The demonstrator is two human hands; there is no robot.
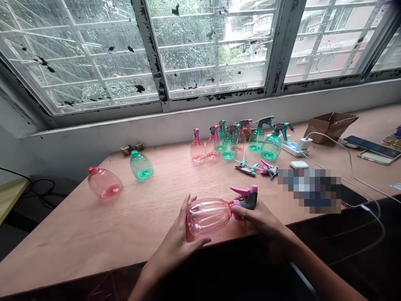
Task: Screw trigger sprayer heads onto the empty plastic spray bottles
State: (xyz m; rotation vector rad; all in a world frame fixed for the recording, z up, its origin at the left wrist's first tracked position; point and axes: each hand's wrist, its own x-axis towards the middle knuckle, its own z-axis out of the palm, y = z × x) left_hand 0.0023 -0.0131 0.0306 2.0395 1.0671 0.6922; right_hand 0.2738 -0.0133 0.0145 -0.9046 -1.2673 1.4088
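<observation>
A pink transparent spray bottle (208,215) lies on its side near the front edge of the wooden table (94,234). My left hand (178,240) is wrapped round its base. My right hand (257,217) grips the neck just under the grey and pink trigger head (247,196). Two loose trigger heads (257,168) lie on the table behind the bottle.
A headless pink bottle (104,183) and a headless green bottle (141,165) lie at the left. Several assembled pink and green spray bottles (238,140) stand near the window wall. At the right are a power strip (296,147), white cables, a cardboard box (332,124) and phones (372,148).
</observation>
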